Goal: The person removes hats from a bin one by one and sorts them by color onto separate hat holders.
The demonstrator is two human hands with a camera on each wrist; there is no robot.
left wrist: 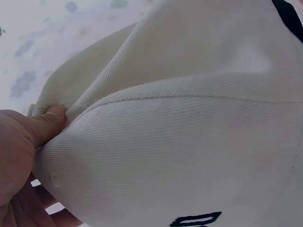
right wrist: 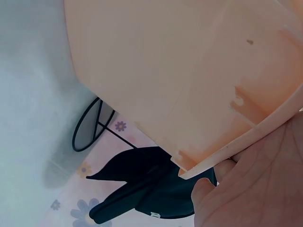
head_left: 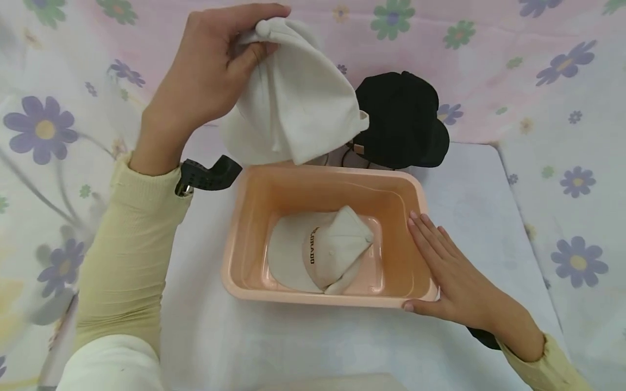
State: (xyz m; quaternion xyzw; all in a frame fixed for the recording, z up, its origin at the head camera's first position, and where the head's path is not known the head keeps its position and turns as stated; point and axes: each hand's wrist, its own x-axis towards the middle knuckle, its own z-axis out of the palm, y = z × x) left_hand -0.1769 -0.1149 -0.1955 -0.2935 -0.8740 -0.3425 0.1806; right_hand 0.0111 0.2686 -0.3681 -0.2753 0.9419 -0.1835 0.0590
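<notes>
My left hand (head_left: 207, 70) pinches a white baseball cap (head_left: 308, 98) by the button end of its crown, above the far left of a peach plastic bin (head_left: 325, 300). In the left wrist view the thumb presses into a fold of the cap (left wrist: 165, 142), and part of a dark letter shows low on it. Inside the bin lies another off-white cap (head_left: 337, 250) with dark lettering, its brim to the left. My right hand (head_left: 455, 277) rests on the bin's right rim with straight fingers, thumb at the near corner; the right wrist view shows the palm against that rim.
Behind the bin a black cap (head_left: 403, 119) sits raised near the back, with black wire (right wrist: 87, 125) below it. A white-covered table (head_left: 479, 217) lies under everything. Flowered cloth (head_left: 577, 179) hangs around the sides and back. A pale edge (head_left: 337, 382) shows at the near side.
</notes>
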